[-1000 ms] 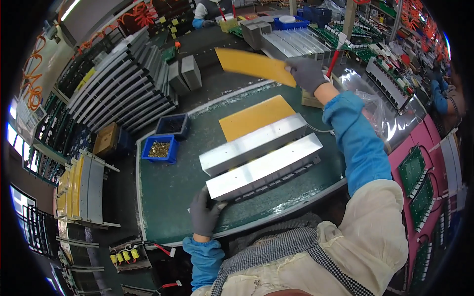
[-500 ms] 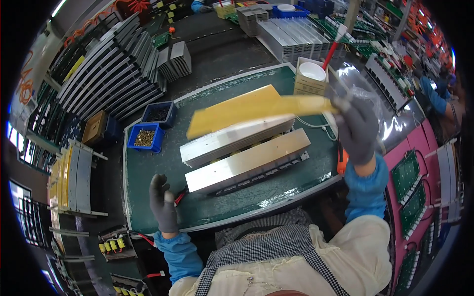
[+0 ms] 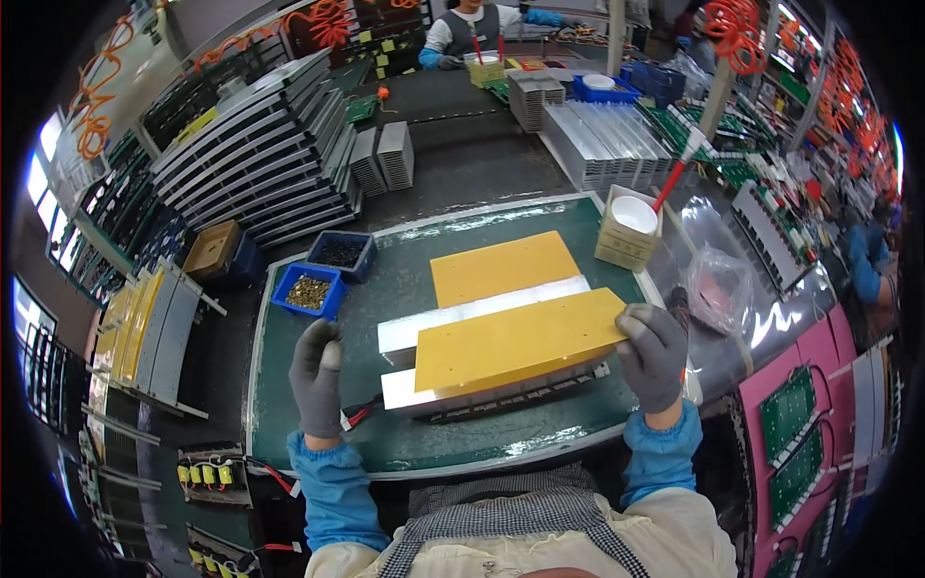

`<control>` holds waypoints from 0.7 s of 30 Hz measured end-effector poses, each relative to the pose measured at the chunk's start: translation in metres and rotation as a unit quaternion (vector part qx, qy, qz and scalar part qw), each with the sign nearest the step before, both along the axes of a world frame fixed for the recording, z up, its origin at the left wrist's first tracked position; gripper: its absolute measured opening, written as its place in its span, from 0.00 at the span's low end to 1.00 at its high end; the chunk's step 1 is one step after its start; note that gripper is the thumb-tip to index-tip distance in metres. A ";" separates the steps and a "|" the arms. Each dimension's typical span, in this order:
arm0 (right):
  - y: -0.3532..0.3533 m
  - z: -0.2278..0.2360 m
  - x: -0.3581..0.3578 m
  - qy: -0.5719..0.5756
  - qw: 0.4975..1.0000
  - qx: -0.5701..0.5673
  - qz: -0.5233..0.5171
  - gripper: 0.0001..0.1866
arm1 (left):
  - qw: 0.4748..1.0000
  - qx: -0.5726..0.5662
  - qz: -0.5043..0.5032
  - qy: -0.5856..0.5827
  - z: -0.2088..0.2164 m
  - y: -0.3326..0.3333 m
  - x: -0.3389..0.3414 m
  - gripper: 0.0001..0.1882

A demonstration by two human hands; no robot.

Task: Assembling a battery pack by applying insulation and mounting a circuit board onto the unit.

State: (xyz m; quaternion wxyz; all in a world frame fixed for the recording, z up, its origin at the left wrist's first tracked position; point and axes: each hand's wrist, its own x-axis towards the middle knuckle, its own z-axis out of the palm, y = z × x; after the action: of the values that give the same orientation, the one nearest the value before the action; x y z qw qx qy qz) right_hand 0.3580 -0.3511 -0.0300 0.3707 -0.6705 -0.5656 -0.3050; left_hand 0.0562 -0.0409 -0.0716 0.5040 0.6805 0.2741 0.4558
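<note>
My right hand (image 3: 653,358), in a grey glove, grips the right end of a yellow sheet (image 3: 515,339) with two small holes. The sheet lies slanted over the nearer silver metal bar (image 3: 397,390), covering most of its top, and I cannot tell whether it rests flat. My left hand (image 3: 316,378), gloved too, is raised to the left of the bars, its fingers loosely bent and nothing in them. Behind stands a second silver bar (image 3: 405,335), partly hidden by the sheet. A second yellow sheet (image 3: 501,265) lies beyond it on the green mat (image 3: 385,252).
Blue bins hold brass-coloured parts (image 3: 308,292) and dark parts (image 3: 339,252). A box with a white tub (image 3: 634,214) and red-handled brush (image 3: 672,181) stands at the mat's far right corner. Curved metal pieces (image 3: 260,144) are stacked far left. A co-worker (image 3: 472,34) is across the table.
My right hand has brought the yellow sheet down and nearer, from above the rear bar to over the nearer one. The view has tilted up, showing a co-worker.
</note>
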 end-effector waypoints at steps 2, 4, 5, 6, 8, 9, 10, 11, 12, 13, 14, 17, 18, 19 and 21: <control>0.001 -0.005 0.002 0.062 0.997 0.014 0.034 0.13 | 1.000 0.012 -0.014 0.014 0.005 0.005 0.010 0.23; -0.003 -0.006 0.003 0.090 0.995 -0.011 0.049 0.14 | 0.998 0.029 -0.050 0.028 0.008 0.004 0.013 0.24; -0.004 -0.008 0.006 0.126 0.990 -0.022 0.052 0.15 | 0.997 0.023 -0.067 0.037 0.012 0.002 0.017 0.25; -0.007 -0.009 0.005 0.153 0.986 -0.025 0.055 0.15 | 0.997 -0.018 -0.072 0.030 0.016 -0.003 0.022 0.27; -0.008 -0.014 0.008 0.195 0.975 -0.044 0.093 0.15 | 0.994 -0.028 -0.099 0.033 0.010 -0.001 0.024 0.28; -0.007 -0.016 0.013 0.224 0.966 -0.050 0.118 0.16 | 0.994 -0.035 -0.093 0.036 0.007 0.000 0.026 0.28; -0.007 -0.020 0.015 0.227 0.965 -0.055 0.122 0.16 | 0.992 -0.043 -0.103 0.053 0.004 0.000 0.027 0.28; -0.007 -0.024 0.016 0.264 0.954 -0.052 0.131 0.17 | 0.990 -0.049 -0.113 0.069 0.003 0.000 0.027 0.28; -0.008 -0.027 0.016 0.300 0.943 -0.048 0.138 0.18 | 0.990 -0.052 -0.110 0.070 0.002 -0.002 0.029 0.28; -0.007 -0.028 0.015 0.301 0.942 -0.050 0.139 0.18 | 0.990 -0.047 -0.109 0.077 0.003 -0.004 0.031 0.29; -0.006 -0.027 0.015 0.313 0.938 -0.054 0.136 0.18 | 0.990 -0.042 -0.108 0.082 0.004 -0.005 0.032 0.29; -0.005 -0.024 0.011 0.323 0.934 -0.061 0.136 0.20 | 0.988 -0.019 -0.100 0.114 0.007 -0.006 0.035 0.29; -0.004 -0.023 0.009 0.321 0.934 -0.065 0.141 0.20 | 0.988 -0.019 -0.106 0.113 0.007 -0.007 0.036 0.29; -0.002 -0.021 0.009 0.320 0.936 -0.064 0.135 0.20 | 0.988 0.001 -0.089 0.128 0.006 -0.006 0.034 0.28; 0.002 -0.016 0.009 0.303 0.938 -0.094 0.140 0.20 | 0.987 0.022 -0.081 0.139 0.004 -0.003 0.031 0.28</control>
State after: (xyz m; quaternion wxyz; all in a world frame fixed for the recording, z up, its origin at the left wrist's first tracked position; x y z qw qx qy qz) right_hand 0.3667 -0.3488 -0.0462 0.4987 -0.6768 -0.5410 0.0219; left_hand 0.0877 -0.0443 -0.0675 0.4815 0.7680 0.2750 0.3203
